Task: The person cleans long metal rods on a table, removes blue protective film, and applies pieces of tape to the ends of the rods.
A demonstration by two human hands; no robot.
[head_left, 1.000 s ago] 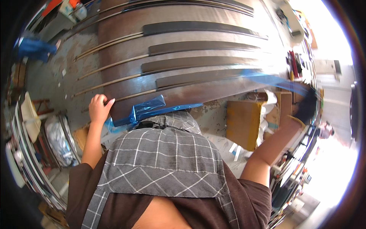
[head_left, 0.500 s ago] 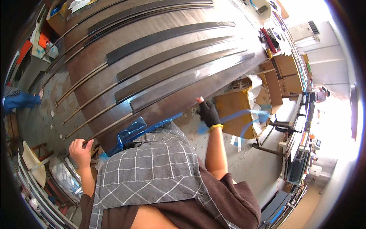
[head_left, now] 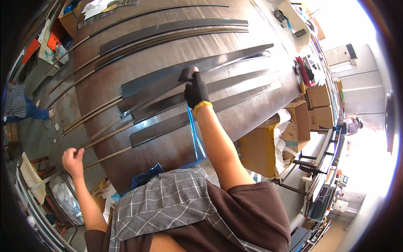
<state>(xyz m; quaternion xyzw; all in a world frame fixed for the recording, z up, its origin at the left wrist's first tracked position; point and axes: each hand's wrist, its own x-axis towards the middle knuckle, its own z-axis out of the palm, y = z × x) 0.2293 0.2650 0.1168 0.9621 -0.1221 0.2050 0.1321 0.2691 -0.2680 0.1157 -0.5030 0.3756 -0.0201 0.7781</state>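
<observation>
My left hand is closed at the end of a thin brown rod that juts past the table's left edge. From that rod a long dark strip runs across the brown table. My right hand, in a black glove with a bare thumb tip and a yellow cuff, is closed over the middle strips. A ribbon of blue film hangs down from it toward the table's near edge. Beneath it, one strip is blurred by motion. Another dark strip lies closest to me.
Several more strips on rods, including a black strip, lie farther back. An open cardboard box stands to the right of the table. Crumpled blue film is at the near edge. Another person stands at the far left.
My right hand has moved from beside the near table edge up over the middle strips, trailing blue film. My left hand has shifted slightly left. The view has shifted over the table.
</observation>
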